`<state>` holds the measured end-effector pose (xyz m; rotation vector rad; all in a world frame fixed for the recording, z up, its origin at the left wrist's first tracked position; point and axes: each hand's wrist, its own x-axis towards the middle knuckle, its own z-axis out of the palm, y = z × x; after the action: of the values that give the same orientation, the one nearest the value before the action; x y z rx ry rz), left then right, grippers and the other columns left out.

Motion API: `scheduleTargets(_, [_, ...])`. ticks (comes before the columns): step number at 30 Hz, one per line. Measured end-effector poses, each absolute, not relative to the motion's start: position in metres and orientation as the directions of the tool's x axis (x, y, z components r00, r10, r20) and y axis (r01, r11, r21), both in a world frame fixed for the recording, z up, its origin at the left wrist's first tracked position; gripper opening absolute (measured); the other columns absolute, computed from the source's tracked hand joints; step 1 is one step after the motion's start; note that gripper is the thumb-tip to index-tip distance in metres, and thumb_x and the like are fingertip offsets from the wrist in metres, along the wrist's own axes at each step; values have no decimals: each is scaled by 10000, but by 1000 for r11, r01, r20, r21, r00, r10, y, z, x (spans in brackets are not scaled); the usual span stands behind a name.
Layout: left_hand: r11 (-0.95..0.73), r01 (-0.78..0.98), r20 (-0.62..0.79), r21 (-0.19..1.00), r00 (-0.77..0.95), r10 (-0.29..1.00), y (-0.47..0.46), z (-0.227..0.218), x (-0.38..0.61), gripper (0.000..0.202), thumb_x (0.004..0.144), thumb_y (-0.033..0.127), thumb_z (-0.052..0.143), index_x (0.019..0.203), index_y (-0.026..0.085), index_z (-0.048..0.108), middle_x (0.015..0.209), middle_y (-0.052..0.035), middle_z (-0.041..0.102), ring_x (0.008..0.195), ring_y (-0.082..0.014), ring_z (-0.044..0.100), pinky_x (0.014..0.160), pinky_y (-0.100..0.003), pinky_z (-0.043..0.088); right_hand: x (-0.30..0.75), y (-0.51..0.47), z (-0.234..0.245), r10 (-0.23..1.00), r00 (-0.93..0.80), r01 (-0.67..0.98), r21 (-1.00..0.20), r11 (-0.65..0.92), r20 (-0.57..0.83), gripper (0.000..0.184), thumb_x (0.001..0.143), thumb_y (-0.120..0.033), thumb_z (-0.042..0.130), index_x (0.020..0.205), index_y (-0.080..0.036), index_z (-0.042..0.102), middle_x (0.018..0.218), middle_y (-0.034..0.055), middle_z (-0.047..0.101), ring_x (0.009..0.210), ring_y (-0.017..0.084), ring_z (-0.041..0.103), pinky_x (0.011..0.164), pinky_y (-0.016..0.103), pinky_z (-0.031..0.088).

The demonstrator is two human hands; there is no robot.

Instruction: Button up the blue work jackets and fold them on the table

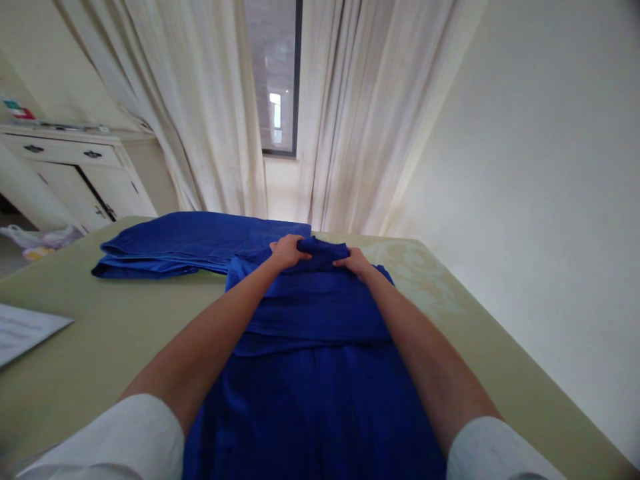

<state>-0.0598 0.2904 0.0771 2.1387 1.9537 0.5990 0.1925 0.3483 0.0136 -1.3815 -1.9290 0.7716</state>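
A deep blue garment (320,307) lies lengthwise on the table in front of me, its far part layered in folds and its near part running out of the bottom of the view. At its far end, my left hand (291,252) grips the upper edge of the cloth, thumb toward the right. My right hand (356,262) pinches the same edge a little to the right. Between both hands the fabric is bunched and slightly raised. Folded blue trousers or a similar garment (200,237) lie behind and to the left, partly covered by the cloth near my left hand.
The table (150,333) has a pale green cover. A printed white sheet (30,330) lies at its left edge. Behind stand cream curtains (210,100) and a narrow window (275,80). A white cabinet (85,173) is back left; a white wall (540,200) flanks the right side.
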Motion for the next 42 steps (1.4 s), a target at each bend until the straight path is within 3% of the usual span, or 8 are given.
scheduleTargets(5, [-488, 783, 369, 385, 354, 860, 229, 66, -97, 332, 838, 114, 613, 1082, 238, 801, 1112, -63, 720, 1110, -259, 635, 1030, -411, 470, 234, 289, 31, 788, -471, 630, -474, 615, 396, 353, 904, -275, 674, 1232, -181, 764, 1313, 124, 698, 1242, 299, 618, 1110, 478, 474])
scheduleTargets(9, [-563, 816, 240, 129, 526, 816, 187, 41, -110, 524, 819, -3, 483, 1105, 287, 813, 1194, -81, 697, 1223, -271, 593, 1118, -447, 403, 254, 241, 36, 583, -800, 549, -219, 807, 142, 632, 838, -78, 544, 1415, -294, 686, 1543, 63, 575, 1415, 270, 514, 1215, 479, 359])
scheduleTargets(14, [-384, 920, 345, 81, 335, 877, 188, 40, -85, 437, 959, 139, 450, 1270, 198, 752, 1319, -138, 685, 1264, -292, 603, 1202, -462, 355, 222, 234, 48, 736, -652, 682, -283, 675, 183, 532, 956, -125, 395, 1386, -192, 700, 1440, 83, 668, 1327, 209, 604, 1184, 375, 418])
scheduleTargets(19, [-456, 889, 344, 47, 415, 843, 202, 18, -77, 705, 1010, 542, 501, 1637, 236, 402, 1706, -100, 367, 1604, -341, 238, 1305, -596, -17, 178, 240, 28, 863, -442, 847, -203, 492, 245, 689, 1071, -588, 403, 1615, -167, 441, 1685, 129, 394, 1571, 278, 337, 1293, 451, 229])
scheduleTargets(27, [-257, 960, 187, 114, 233, 954, 196, 20, -72, 808, 998, 562, 515, 1690, 233, 259, 1766, -120, 171, 1638, -363, 94, 1283, -654, 59, 169, 220, 11, 913, -386, 903, -147, 403, 136, 794, 1041, -709, 368, 1658, -209, 360, 1738, 134, 266, 1618, 310, 215, 1306, 504, 139])
scheduleTargets(31, [-215, 960, 248, 179, 168, 954, 109, 47, -53, 661, 1027, 445, 500, 1631, 197, 399, 1716, -171, 317, 1566, -378, 336, 1255, -625, 256, 195, 159, 40, 801, -502, 813, -140, 566, 326, 592, 1083, -493, 422, 1609, -223, 448, 1728, 90, 312, 1594, 266, 282, 1312, 468, 158])
scheduleTargets(34, [-457, 874, 254, 165, 410, 876, -4, 41, -61, 657, 1042, 533, 465, 1641, 278, 378, 1667, -104, 436, 1500, -301, 465, 1248, -552, 333, 243, 73, 47, 822, -472, 809, -212, 547, 320, 574, 1058, -521, 478, 1561, -247, 513, 1702, 95, 367, 1536, 301, 392, 1286, 506, 254])
scheduleTargets(42, [-280, 958, 577, 54, 199, 792, -238, -54, -124, 988, 795, 647, 711, 1664, 389, 320, 1561, -123, 562, 1427, -457, 513, 1268, -720, 176, 366, -177, -27, 933, 128, 913, -408, 22, 337, 711, 948, -698, 520, 1520, -275, 519, 1555, 132, 551, 1442, 384, 510, 1207, 648, 379])
